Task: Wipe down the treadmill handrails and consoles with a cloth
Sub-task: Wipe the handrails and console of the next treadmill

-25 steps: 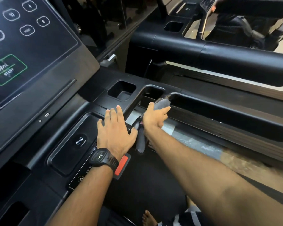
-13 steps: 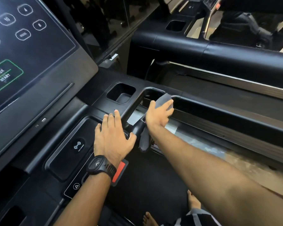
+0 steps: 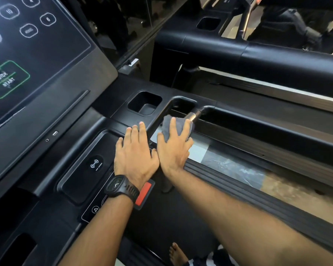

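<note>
Your right hand (image 3: 173,150) wraps bunched grey cloth (image 3: 178,126) round handrail (image 3: 193,115) grip; your left hand (image 3: 135,156) lies flat, fingers spread, on console (image 3: 81,169).

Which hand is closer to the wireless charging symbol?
Left. The left hand lies flat just right of the symbol; the right hand grips the cloth farther right.

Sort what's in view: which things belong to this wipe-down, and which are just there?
In the job: grey cloth gripped by the right hand, metal handgrip, console deck under the flat left hand, touchscreen.
Just there: wristwatch, red safety clip, bare foot.
</note>
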Action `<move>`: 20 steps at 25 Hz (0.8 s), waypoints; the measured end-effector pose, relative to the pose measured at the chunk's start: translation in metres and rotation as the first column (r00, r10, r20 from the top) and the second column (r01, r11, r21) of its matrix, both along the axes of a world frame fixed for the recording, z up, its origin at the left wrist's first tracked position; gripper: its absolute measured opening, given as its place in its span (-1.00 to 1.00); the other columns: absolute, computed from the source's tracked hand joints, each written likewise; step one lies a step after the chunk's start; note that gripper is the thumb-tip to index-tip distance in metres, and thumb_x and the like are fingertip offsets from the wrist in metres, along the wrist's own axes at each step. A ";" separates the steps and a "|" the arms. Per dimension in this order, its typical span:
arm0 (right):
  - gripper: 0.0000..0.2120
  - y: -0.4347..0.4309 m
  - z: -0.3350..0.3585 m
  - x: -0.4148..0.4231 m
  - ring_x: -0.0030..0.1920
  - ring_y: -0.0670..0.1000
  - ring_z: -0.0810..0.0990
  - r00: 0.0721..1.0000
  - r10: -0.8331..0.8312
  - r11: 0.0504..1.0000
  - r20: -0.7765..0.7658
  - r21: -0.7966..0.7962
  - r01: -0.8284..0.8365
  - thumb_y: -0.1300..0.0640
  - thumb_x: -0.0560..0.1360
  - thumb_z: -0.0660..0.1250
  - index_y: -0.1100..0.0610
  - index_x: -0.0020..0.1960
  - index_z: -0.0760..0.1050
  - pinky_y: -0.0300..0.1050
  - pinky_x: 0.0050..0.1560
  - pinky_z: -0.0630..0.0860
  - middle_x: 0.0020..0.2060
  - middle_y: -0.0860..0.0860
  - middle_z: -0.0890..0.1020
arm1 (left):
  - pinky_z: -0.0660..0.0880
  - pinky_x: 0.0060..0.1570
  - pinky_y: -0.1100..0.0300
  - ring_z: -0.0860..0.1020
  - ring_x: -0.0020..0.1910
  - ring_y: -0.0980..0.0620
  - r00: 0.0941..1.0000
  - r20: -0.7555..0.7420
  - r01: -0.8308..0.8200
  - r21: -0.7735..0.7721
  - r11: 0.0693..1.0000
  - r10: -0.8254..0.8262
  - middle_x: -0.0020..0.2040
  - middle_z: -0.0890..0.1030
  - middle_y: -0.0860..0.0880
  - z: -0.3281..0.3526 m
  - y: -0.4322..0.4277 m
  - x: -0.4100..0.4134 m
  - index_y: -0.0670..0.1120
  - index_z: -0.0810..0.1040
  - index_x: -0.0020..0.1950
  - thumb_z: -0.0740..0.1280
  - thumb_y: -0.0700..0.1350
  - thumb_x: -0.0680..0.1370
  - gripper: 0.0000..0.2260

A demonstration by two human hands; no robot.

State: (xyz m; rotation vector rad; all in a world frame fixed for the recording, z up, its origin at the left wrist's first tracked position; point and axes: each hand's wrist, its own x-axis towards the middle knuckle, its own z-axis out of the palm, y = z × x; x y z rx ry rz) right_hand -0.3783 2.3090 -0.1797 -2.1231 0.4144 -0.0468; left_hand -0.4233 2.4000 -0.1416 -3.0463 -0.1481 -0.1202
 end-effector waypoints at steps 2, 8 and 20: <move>-0.49 0.001 0.000 0.004 0.45 0.22 0.13 0.997 0.074 0.992 0.011 -0.106 -0.073 -0.10 0.56 0.23 -0.21 0.51 0.34 0.26 0.32 0.37 0.62 -0.13 0.00 | 0.24 0.45 -0.13 0.21 0.54 -0.09 1.000 0.015 0.026 -0.048 0.998 -0.025 0.53 0.30 -0.14 0.001 0.004 -0.005 -0.15 0.09 0.59 0.19 0.01 0.48 -0.30; -0.57 -0.008 -0.001 0.012 0.51 0.24 0.08 0.955 0.293 0.865 -0.046 -0.414 -0.285 -0.12 0.52 0.29 -0.14 0.37 0.51 0.26 0.31 0.31 0.57 -0.13 0.20 | 0.21 0.48 -0.12 0.20 0.55 -0.07 0.999 0.032 0.021 -0.135 0.991 -0.017 0.55 0.27 -0.14 0.003 0.007 -0.008 -0.15 0.09 0.59 0.22 -0.01 0.49 -0.31; -0.54 -0.004 0.020 0.045 0.20 0.23 0.46 0.701 0.707 0.534 0.088 -0.717 -0.448 0.00 0.53 0.34 -0.03 0.42 0.46 0.16 0.10 0.53 0.52 0.00 0.32 | 0.34 0.33 -0.21 0.34 0.42 -0.12 0.968 -0.059 -0.245 -0.427 0.870 0.243 0.43 0.40 -0.15 0.014 0.026 0.010 -0.17 0.24 0.49 0.17 0.05 0.53 -0.43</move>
